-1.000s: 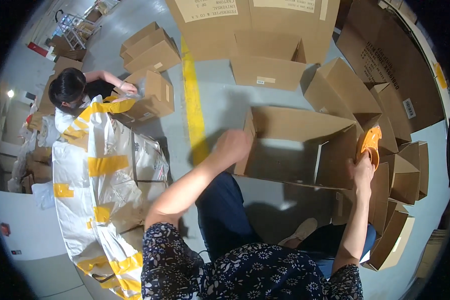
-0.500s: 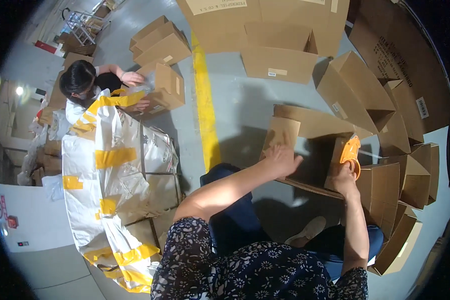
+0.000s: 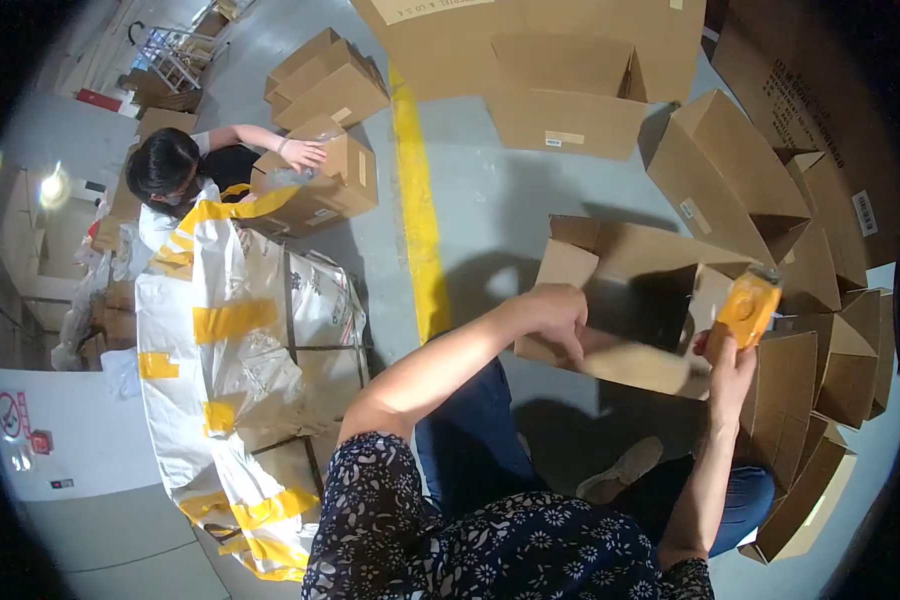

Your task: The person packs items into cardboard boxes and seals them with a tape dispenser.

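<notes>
Brown corrugated cardboard fills the scene: an open carton (image 3: 630, 300) lies on its side over the person's lap, its mouth turned toward them, with flat and half-folded cartons (image 3: 800, 370) stacked just beside it on the right. The left hand (image 3: 555, 315) presses down on the near flap (image 3: 610, 360), fingers curled together over the flap's edge and touching the board. The right hand (image 3: 732, 375) is wrapped tight around the handle of an orange tape dispenser (image 3: 748, 305), which stands upright at the carton's right corner, close against the side flap; whether its blade touches the board cannot be told from here. The chief risk looks to be the flap springing back: it is held only at one end by the left hand, so the tape could land crooked or wrinkle if the flap lifts. The left fingers also sit near the line the dispenser's toothed cutter might travel, which could nick them. Well apart, across a yellow floor line (image 3: 417, 200), another person rests a hand (image 3: 303, 153) on a closed box (image 3: 320, 190) beside a white sack with yellow tape bands (image 3: 230, 330).
</notes>
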Available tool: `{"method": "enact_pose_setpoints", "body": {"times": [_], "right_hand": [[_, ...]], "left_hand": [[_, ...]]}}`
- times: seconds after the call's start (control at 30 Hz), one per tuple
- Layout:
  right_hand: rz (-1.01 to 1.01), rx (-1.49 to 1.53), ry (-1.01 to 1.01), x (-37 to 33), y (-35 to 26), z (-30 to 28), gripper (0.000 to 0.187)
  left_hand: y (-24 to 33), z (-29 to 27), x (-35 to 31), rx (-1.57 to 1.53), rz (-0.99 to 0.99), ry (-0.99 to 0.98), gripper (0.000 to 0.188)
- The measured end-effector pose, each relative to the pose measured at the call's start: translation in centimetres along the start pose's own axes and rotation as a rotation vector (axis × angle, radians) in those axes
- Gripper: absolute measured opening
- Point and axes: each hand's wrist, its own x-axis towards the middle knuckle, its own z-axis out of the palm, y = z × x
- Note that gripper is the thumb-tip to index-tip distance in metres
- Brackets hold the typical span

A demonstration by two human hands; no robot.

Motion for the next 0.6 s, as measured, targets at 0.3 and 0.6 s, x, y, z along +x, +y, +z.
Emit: {"method": "enact_pose_setpoints", "body": {"times": [0.3, 0.6], "right_hand": [[-0.707, -0.658, 0.208, 3.7, -4.7, 1.8, 0.020], [-0.947, -1.169, -0.078, 6.2, -3.6, 4.5, 0.030]], "left_hand": [[0.6, 6.9, -0.7, 0.253, -0.199, 0.679, 0.059], [-0.4, 9.6, 0.1, 0.386, -0.202, 0.788, 0.061]]}}
